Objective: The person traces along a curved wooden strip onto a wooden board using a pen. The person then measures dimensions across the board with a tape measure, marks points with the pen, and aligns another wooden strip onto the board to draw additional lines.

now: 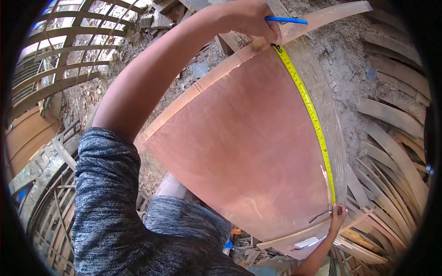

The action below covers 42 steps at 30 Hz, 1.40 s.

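My left hand (262, 25) is closed on a blue pencil (294, 20) at the top, its fingertips at the upper end of a yellow tape measure (305, 94). The tape lies stretched down the right side of a reddish plywood sheet (230, 147). At the sheet's lower right corner, my right hand (337, 212) has its fingers closed on the tape's other end, beside a thin dark object (318, 215) that I cannot make out. A long wooden strip (202, 82) runs along the sheet's upper left edge.
Curved timber offcuts (391, 119) are heaped on the right. Slatted wooden frames (73, 50) stand at the upper left, with boards (32, 138) below them. Debris and wood scraps (200, 70) lie on the dirt ground. More pieces of wood surround the sheet's lower edge.
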Tool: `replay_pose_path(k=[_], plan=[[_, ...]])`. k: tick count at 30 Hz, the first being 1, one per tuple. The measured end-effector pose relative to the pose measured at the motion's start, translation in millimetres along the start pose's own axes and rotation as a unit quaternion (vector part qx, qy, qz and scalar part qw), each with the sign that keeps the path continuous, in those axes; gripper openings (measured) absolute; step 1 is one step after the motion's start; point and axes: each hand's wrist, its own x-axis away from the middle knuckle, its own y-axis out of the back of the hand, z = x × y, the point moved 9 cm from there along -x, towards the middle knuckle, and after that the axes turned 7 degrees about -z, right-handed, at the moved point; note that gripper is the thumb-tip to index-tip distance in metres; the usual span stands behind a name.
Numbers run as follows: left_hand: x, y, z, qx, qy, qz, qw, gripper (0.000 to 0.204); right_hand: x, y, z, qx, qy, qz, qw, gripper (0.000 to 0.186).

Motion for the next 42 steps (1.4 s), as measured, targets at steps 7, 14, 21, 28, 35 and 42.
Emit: replay_pose_path(k=[7,14,21,28,35,42], plan=[[-1,-9,1,-0.026,-0.032,-0.025,0.999,0.035,5,-14,14,0.011,-0.02,0.015,1.0,0.017],[2,-5,0,-0.016,-0.043,-0.044,0.998,0.03,6,-20,16,-0.013,-0.046,0.009,0.999,0.016],[1,-6,-1,0.016,-0.027,-0.016,0.999,0.032,1,-23,24,0.0,-0.016,0.021,1.0,0.013],[7,3,-10,0.0,-0.013,-0.035,0.999,0.037,1,-16,17,-0.008,-0.02,0.016,1.0,0.014],[7,1,-5,0.0,-0.02,-0.059,0.998,0.036,-1,-22,24,-0.007,-0.03,0.019,0.999,0.015],[18,6,-10,-0.002,-0.005,-0.05,0.999,0.035,-2,-21,23,-0.006,-0.016,0.025,1.0,0.016]])
